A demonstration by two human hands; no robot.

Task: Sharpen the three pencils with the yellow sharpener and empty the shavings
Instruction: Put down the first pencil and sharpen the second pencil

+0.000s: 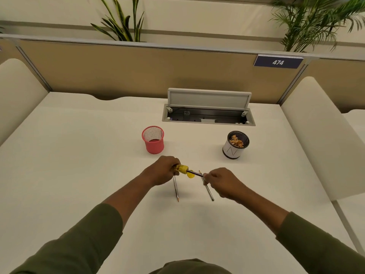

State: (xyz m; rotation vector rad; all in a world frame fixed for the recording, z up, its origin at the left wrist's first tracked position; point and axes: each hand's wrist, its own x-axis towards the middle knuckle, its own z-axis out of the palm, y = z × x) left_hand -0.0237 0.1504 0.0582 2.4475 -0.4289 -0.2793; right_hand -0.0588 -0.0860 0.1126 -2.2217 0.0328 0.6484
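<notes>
My left hand (pixel 164 171) clamps the yellow sharpener (pixel 182 168) steady, so my right hand (pixel 221 181), pinching pencil 1 (pixel 194 173), can twist it.

I see mesh cup (pixel 153 139) left, shavings cup (pixel 236 144) right; behind them cable box (pixel 208 115); before them two pencils (pixel 176 189) on desk (pixel 79 155).

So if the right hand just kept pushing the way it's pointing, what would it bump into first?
Probably the yellow sharpener held in the left hand: the right hand points its pencil straight into it. Depth is hard to judge.
</notes>
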